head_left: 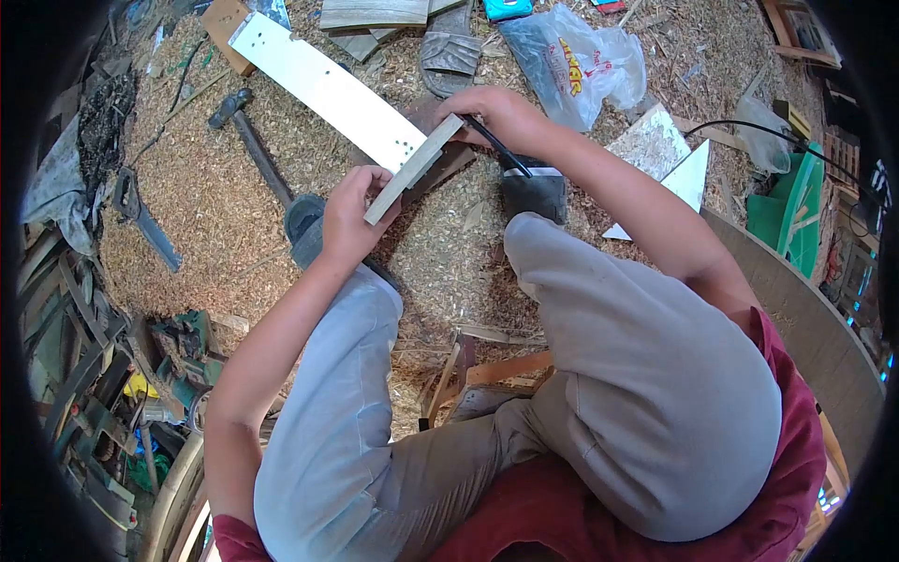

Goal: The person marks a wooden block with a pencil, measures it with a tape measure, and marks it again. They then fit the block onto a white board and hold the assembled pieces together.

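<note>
A short wooden strip point(415, 170) is held slantwise between my two hands, above my feet. My left hand point(353, 208) grips its lower end, fingers closed round the edge. At its upper end, my right hand point(494, 116) has its fingers closed on the wood. A slim black rod point(501, 150) sticks out from under the right hand toward my shoe; its kind does not show. Running away from the strip to the upper left is a long white board point(323, 86) with small dark holes. The strip overlaps its near end in this view.
Wood shavings point(215, 225) cover the ground. A hammer point(251, 145) and a handsaw point(142, 220) lie at left. Ahead are wood offcuts point(375, 13) and a plastic bag point(585, 66). White board pieces point(655, 155) and a green plastic object point(791, 211) are at right.
</note>
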The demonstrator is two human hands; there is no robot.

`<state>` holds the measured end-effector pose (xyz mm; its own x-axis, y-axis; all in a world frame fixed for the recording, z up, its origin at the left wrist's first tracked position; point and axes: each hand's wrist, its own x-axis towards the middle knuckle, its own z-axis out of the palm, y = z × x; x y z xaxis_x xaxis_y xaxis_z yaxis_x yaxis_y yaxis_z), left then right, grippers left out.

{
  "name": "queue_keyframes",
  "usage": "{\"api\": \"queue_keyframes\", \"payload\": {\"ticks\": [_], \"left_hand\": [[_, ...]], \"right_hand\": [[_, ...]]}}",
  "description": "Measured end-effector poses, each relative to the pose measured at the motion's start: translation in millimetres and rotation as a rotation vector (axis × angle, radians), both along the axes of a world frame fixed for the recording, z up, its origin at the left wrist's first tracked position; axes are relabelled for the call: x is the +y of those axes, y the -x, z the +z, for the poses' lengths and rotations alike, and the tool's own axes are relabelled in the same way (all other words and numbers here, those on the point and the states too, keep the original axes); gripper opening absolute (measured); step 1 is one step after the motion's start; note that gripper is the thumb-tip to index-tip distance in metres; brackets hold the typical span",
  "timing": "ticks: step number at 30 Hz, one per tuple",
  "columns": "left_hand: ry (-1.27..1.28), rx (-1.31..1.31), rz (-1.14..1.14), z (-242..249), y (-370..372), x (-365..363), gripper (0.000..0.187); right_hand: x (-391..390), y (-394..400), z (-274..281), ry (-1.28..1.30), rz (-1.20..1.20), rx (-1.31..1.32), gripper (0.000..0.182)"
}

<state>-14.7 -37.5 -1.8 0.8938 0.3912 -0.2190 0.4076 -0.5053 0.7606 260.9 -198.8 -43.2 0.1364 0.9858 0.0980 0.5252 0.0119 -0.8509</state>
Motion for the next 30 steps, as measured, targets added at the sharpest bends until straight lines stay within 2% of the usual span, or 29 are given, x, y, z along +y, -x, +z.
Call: {"api": "queue_keyframes", "payload": {"ticks": [15,18,21,24,27,30], "left_hand": [[-0.026,0.002,-0.018,0.1,-0.2,1.0,0.038],[-0.030,-0.011,-0.015,-1.1,1.1,0.8,0.039],[-0.028,-0.024,-0.012,-3.5,1.5,0.2,0.039],[-0.026,-0.023,-0.006,-2.7,1.3,-0.5,0.038],[-0.023,-0.020,0.000,-3.7,1.4,-0.3,0.038],[-0.013,-0.015,0.004,-4.2,1.7,-0.3,0.037]], "right_hand": [[1.4,-1.3,-0.7,0.037,0.012,0.052,0.031],[-0.1,-3.8,3.6,0.112,0.045,0.036,0.042],[1.2,-2.8,3.1,0.023,0.031,0.019,0.031],[1.7,-2.3,0.3,0.014,0.021,0.015,0.030],[1.0,-3.9,2.2,0.119,0.046,-0.009,0.042],[1.1,-3.9,4.1,0.108,0.045,-0.008,0.041]]}}
